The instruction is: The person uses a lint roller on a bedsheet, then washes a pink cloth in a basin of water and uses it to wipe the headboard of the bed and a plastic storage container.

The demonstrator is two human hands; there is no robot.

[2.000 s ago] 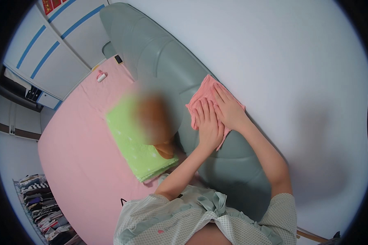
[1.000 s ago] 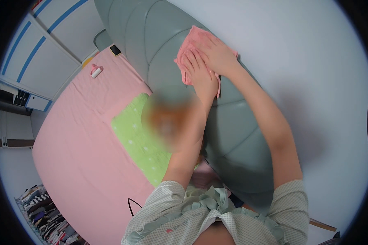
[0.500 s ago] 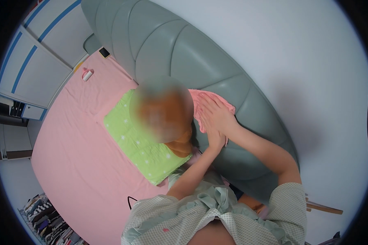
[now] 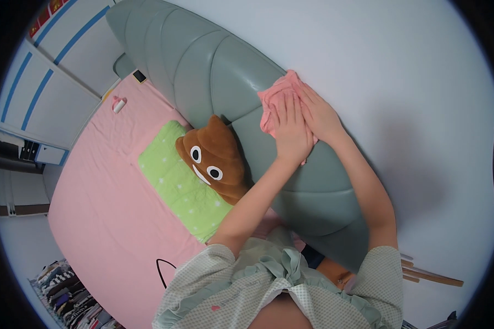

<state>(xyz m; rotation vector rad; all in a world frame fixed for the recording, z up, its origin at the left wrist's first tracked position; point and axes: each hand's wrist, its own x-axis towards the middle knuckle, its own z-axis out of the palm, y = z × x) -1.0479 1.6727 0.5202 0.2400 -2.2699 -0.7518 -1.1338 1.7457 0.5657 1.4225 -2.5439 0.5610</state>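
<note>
Both my hands press a pink cloth [image 4: 273, 98] flat against the grey-green padded headboard [image 4: 203, 71], near its upper edge by the white wall. My left hand [image 4: 292, 131] lies on the lower part of the cloth, and my right hand [image 4: 318, 116] sits beside it, partly overlapping. Fingers of both hands are stretched out over the cloth. A brown plush toy with eyes and a smile [image 4: 214, 159] leans on the headboard below my left forearm, resting on a green pillow [image 4: 181, 186].
A pink bedsheet [image 4: 104, 208] covers the bed to the left. A small white and pink object [image 4: 118, 104] lies near the bed's far end. White cupboards with blue stripes [image 4: 44, 93] stand beyond. A black cable [image 4: 162, 270] and piled clothes [image 4: 66, 296] are lower left.
My hands and the cloth have moved along the headboard, sliding down towards the pillow half a second ago and now back up to the top edge near the wall.
</note>
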